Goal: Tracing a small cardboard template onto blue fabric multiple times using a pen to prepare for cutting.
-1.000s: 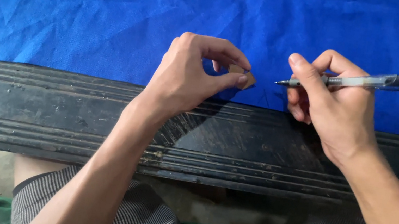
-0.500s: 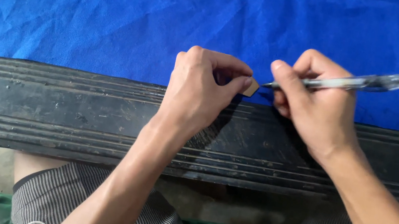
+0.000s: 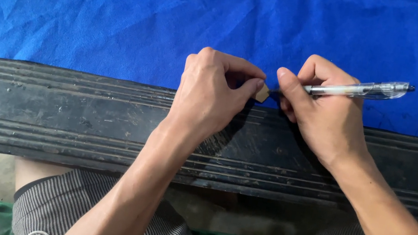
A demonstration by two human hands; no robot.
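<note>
Two hands are here. What is the left one doing?

— The left hand (image 3: 211,97) is curled up tight. Its thumb and finger pinch a tiny tan piece (image 3: 262,93). The piece sits at the near edge of the blue cloth (image 3: 124,16).

— And the other one?

— The right hand (image 3: 325,115) is closed around a clear pen (image 3: 359,90). The pen lies almost flat and its back end points off to the right. Its tip is right at the tan piece. I cannot tell if the tip touches it, because it is too small to see.

— Are the hands close?

— Yes, they are just beside each other, with the little piece between them.

— What is under the wrists?

— A dark, scratched table edge (image 3: 55,111) with long grooves in it. Both wrists are over it. Below it you can see grey striped shorts (image 3: 68,212) on the person's legs.
</note>
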